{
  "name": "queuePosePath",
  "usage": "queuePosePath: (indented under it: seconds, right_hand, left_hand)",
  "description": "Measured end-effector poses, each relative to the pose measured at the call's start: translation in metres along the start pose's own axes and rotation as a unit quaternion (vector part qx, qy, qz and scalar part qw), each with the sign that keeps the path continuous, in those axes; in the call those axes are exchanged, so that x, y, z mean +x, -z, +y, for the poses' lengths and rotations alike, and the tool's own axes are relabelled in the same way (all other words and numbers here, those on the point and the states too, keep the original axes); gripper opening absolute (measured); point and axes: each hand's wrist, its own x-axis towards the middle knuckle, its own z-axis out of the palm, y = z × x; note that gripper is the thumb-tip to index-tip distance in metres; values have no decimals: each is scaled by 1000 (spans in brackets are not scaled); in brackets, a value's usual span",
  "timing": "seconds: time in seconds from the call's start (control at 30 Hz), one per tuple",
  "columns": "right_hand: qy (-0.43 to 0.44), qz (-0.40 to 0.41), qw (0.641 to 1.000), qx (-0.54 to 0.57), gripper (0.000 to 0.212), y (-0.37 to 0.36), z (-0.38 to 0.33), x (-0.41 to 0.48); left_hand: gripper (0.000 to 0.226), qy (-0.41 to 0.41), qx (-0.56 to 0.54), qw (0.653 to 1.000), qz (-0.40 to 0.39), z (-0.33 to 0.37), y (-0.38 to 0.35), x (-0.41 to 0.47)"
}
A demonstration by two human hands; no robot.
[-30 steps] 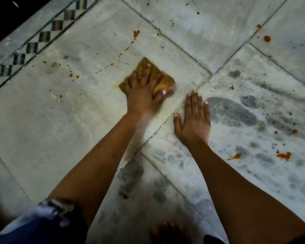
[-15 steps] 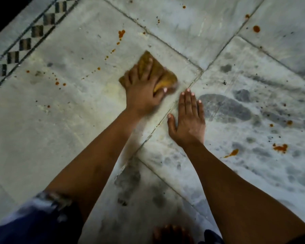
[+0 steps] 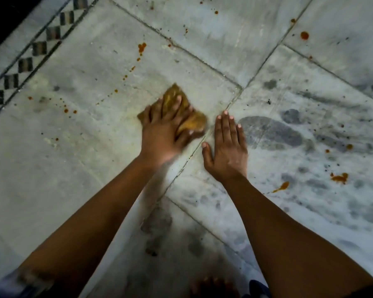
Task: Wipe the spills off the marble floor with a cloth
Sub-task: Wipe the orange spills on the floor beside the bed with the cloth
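Observation:
A crumpled yellow-brown cloth (image 3: 193,121) lies on the pale marble floor (image 3: 84,168) near a tile joint. My left hand (image 3: 164,132) presses flat on the cloth, fingers spread over it, slightly blurred. My right hand (image 3: 227,145) rests palm down on the neighbouring tile, fingers together, holding nothing. Orange-red spill drops (image 3: 141,48) dot the tile beyond the cloth, with a small cluster (image 3: 69,109) to the left. Larger orange smears (image 3: 339,177) lie on the right tile.
A checkered black-and-white border strip (image 3: 39,48) runs along the upper left, with dark floor beyond it. Grey veined patches (image 3: 274,134) mark the right tile. A bare foot (image 3: 213,287) shows at the bottom edge. A single red spot (image 3: 304,35) sits far right.
My left hand has slid the cloth slightly toward me and to the left across the tile. The view shifted a little. My right hand stays planted.

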Motion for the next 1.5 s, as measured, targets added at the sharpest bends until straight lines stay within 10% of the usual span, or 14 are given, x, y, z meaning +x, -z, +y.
queuePosePath:
  seconds: [0.27,0.6,0.8,1.0,1.2,1.5]
  right_hand:
    - [0,-1,1000,-1,70,-1,1,-1]
    - [-2,-4,1000,6,70,-3,1,0]
    - [-2,8,1000,7,70,-2,0,0]
    - [-7,-1,1000,5,70,-1,1,-1]
    - [-5,-7,1000,0,69,-1,1,-1]
    - [0,9,1000,2,69,-2,1,0]
  left_hand:
    - [62,77,-23,996,-43,-7,12,37]
    - [60,-47,14,999,-24,-20,2,-26]
    - [59,139,-24,990,-15,3,-1,89]
    - [64,-88,1,996,-20,-7,-1,25]
    - [65,137,-16,989,-58,-38,14,127]
    - [64,-35,11,998,-41,3,1,86]
